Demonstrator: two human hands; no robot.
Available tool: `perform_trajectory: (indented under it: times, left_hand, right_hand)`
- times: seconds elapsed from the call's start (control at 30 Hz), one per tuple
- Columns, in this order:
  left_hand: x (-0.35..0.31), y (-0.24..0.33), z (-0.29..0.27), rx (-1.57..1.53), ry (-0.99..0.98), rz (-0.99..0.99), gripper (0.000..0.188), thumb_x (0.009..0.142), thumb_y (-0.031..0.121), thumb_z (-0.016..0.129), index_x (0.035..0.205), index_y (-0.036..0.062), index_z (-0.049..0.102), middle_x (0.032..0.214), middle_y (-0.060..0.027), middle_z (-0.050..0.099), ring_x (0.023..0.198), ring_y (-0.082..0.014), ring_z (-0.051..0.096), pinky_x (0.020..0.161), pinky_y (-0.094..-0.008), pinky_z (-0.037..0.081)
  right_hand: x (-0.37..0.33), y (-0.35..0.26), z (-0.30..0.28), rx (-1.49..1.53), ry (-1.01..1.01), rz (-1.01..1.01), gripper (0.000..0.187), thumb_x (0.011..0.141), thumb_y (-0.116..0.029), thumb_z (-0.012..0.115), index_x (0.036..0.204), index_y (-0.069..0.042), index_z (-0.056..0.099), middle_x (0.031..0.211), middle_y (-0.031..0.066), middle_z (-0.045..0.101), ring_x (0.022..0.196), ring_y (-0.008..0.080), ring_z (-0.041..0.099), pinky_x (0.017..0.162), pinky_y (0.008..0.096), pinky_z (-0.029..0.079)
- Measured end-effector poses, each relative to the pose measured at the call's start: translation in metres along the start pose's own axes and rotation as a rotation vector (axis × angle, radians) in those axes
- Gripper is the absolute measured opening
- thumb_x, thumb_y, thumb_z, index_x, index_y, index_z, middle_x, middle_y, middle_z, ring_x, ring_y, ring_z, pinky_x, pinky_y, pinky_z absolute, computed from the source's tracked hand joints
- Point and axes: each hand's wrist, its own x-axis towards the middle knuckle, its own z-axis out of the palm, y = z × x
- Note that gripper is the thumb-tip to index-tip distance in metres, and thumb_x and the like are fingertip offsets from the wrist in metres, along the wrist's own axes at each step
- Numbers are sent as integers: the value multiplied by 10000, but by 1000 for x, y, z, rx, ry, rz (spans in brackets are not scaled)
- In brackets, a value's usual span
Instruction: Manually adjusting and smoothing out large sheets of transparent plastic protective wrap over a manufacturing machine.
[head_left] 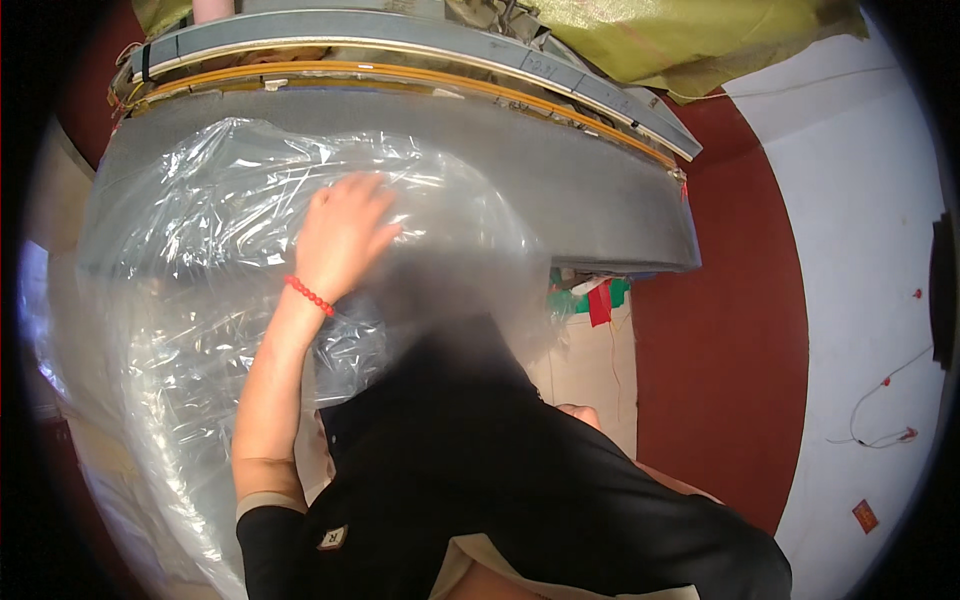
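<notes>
My left hand (347, 232), with a red bead bracelet (309, 296) at its wrist, is over a large sheet of clear plastic film (230, 215). Its fingers are slightly blurred but stretched out, the thumb apart, and nothing shows in them. The crinkled film covers much of the grey table (610, 195) and hangs over its left and near sides. Low at my right side, beyond my black shirt, a small part of my right hand (580, 413) shows. Its fingers are mostly hidden, so I cannot make out whether it holds anything.
A long grey rail (400, 32) and an orange-yellow strip (420, 72) run along the table's far edge. Yellow-green sheeting (690, 45) lies behind them. Under the table's right end are red and green scraps (600, 302). Dark red flooring (725, 350) meets a pale wall (850, 250) at right.
</notes>
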Motion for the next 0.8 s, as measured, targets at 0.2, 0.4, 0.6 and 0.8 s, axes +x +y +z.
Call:
perform_trajectory:
  times: [0.2, 0.4, 0.6, 0.8]
  left_hand:
    - [-2, 0, -1, -3, -9, -32, 327, 757, 261, 606, 1038, 98, 567, 1157, -82, 511, 1123, -257, 432, 896, -401, 352]
    - [-3, -5, 1, 20, -16, -20, 358, 768, 252, 594, 1080, 82, 559, 1181, -78, 504, 1139, -253, 425, 902, -391, 348]
    - [-3, -4, 0, 26, 8, -18, 353, 776, 258, 584, 1081, 81, 558, 1182, -76, 505, 1144, -254, 421, 907, -395, 345]
    - [-2, -2, 1, 30, -16, -27, 353, 771, 251, 590, 1079, 82, 558, 1188, -74, 503, 1140, -253, 425, 906, -396, 345]
  right_hand:
    - [-4, -29, 14, 821, -114, 404, 291, 865, -138, 506, 1113, 9, 546, 865, 72, 610, 799, 121, 553, 718, 243, 437]
    - [0, -66, 0, 1103, -216, 639, 226, 857, -125, 504, 1037, -13, 584, 904, 33, 602, 882, 154, 555, 772, 272, 432]
    - [19, -28, 4, 849, -178, 454, 219, 847, -116, 510, 1025, -16, 588, 900, 38, 602, 882, 157, 556, 771, 276, 432]
    - [44, 7, 21, 610, -130, 259, 211, 837, -106, 515, 1013, -20, 593, 897, 43, 602, 881, 160, 557, 769, 279, 432]
